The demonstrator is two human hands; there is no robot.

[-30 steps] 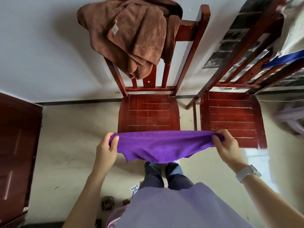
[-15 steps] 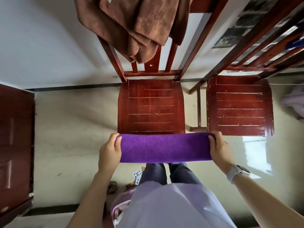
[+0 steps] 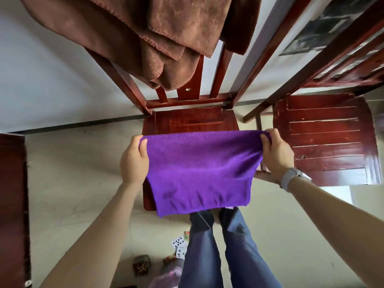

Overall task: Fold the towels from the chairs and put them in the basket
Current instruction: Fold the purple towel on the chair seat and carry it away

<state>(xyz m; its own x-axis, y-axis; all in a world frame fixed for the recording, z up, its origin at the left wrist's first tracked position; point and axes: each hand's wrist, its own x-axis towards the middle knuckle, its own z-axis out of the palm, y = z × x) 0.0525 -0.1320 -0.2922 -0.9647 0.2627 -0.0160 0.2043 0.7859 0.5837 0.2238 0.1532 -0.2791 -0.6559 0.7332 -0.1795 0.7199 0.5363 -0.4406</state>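
Left hand [image 3: 134,161] pinching the upper left corner of the purple towel [image 3: 199,171], fingers [image 3: 143,145] curled tightly over the top edge, the cloth trapped against the palm. Right hand [image 3: 275,152] gripping the upper right corner the same way, fingers [image 3: 265,140] folded down over the hem and bunching the fabric slightly. Wearing a pale watch [image 3: 291,178] on the right wrist.

Hanging in the middle of the frame, stretched fairly taut between both hands along its top edge, draping downward in front of the seat of the near chair [image 3: 187,119]. Looking folded over, doubled layers showing along the right side and bottom edge, soft creases running across the pile. Covering most of that seat from view; whether touching it, cannot tell.

Hanging at the top of the frame, over the same chair's backrest, a bundled brown towel [image 3: 162,38]. Standing at the right, a second chair [image 3: 328,138] with a bare slatted seat. Lying on the floor at the bottom centre, beside the jeans-clad legs [image 3: 207,256], a few playing cards [image 3: 179,245].
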